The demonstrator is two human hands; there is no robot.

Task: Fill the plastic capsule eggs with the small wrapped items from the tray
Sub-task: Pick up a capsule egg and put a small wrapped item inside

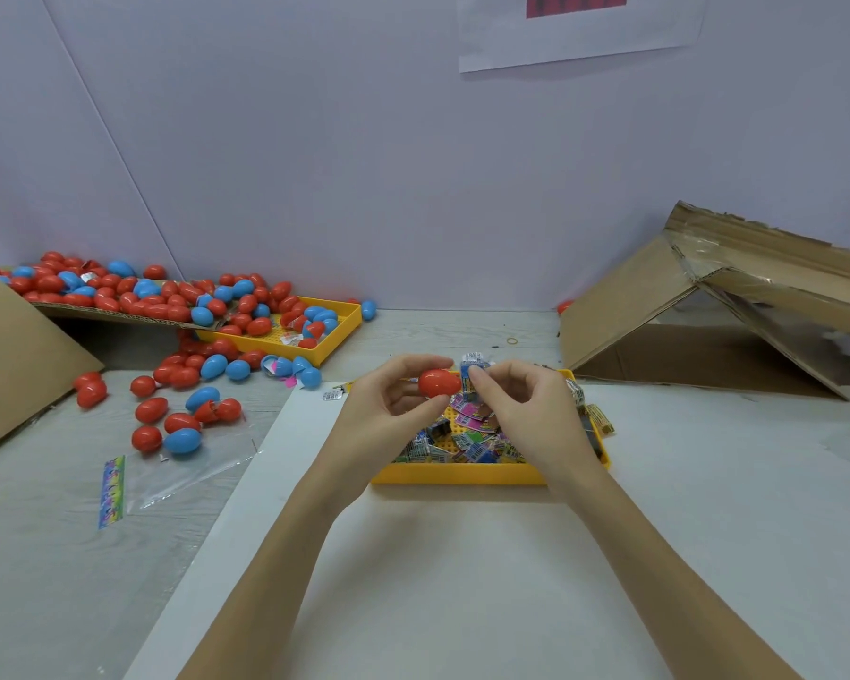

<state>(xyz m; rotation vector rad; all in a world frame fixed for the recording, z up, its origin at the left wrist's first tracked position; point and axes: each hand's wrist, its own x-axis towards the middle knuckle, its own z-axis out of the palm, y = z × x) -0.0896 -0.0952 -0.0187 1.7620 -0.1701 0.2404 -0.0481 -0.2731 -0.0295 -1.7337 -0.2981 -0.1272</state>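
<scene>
My left hand (pixel 393 400) holds a red capsule egg (pixel 438 383) between thumb and fingers, just above the yellow tray (pixel 457 476). My right hand (pixel 521 404) pinches a small blue wrapped item (pixel 473 377) right against the egg's right end. The tray under both hands holds several colourful wrapped items (pixel 467 441). Whether the egg is open or closed is hidden by my fingers.
Several red and blue eggs (pixel 177 414) lie loose on the left; more pile on cardboard (pixel 119 292) and in a second yellow tray (pixel 334 336) at the back left. A clear plastic bag (pixel 177 478) lies left. An open cardboard box (pixel 707 306) stands at the right.
</scene>
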